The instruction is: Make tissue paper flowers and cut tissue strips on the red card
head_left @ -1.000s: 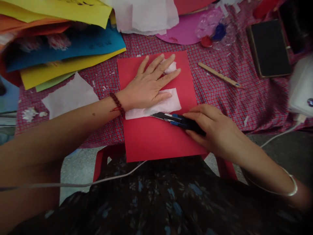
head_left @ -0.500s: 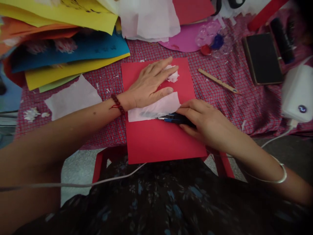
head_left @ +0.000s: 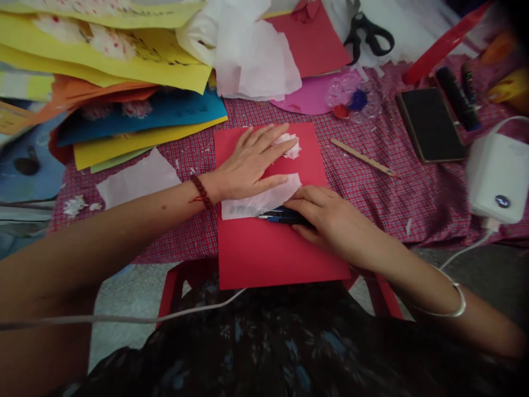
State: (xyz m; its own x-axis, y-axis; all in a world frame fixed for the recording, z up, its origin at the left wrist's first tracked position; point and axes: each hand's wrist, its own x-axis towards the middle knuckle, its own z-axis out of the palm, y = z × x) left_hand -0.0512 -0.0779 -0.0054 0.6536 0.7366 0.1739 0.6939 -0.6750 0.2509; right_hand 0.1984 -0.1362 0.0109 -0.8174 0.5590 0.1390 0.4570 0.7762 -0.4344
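Note:
A red paper sheet [head_left: 273, 253] lies on the checked tablecloth and overhangs its near edge. On it lies a white tissue strip [head_left: 264, 203]. My left hand [head_left: 252, 160] rests flat on the strip with fingers stretched out, its fingertips by a small crumpled white tissue wad [head_left: 292, 148]. My right hand [head_left: 326, 220] is closed around a black and blue utility knife [head_left: 281, 215], whose blade end lies under the strip's lower edge.
Stacked yellow, orange and blue paper sheets [head_left: 124, 110] fill the back left, with white tissue [head_left: 256, 60] beside them. Black scissors [head_left: 367, 33], a wooden pencil [head_left: 363, 158], a dark phone [head_left: 430, 124] and a white device [head_left: 498, 176] with a cable lie to the right.
My right hand has pushed the knife leftward, sliding its blade under the tissue strip's lower edge. My left hand stayed pressed on the strip. The view has tilted up slightly.

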